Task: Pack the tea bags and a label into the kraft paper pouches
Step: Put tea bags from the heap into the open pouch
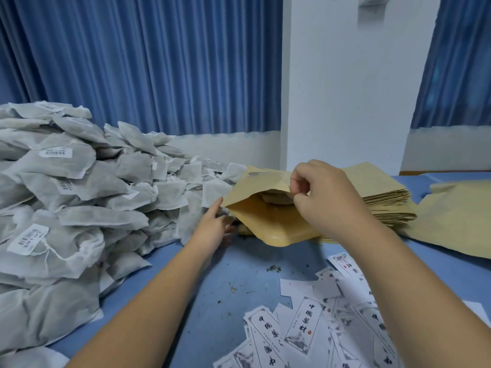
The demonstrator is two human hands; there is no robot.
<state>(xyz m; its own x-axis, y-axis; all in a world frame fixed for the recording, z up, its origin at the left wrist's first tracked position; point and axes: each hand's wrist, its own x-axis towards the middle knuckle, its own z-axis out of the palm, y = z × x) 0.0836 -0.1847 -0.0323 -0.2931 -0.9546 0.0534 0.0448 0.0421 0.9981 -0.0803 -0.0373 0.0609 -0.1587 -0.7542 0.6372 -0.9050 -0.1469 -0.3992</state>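
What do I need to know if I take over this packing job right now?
Right hand: pinches the top lip of the pouch, holding its mouth open toward the tea bags.
Left hand: open, empty, at the pile's edge beside the mouth.
Done: some bags show inside the pouch.
Left: any further bags, then a label from the near scatter; none shows inside. Empty pouches wait in the stack behind.
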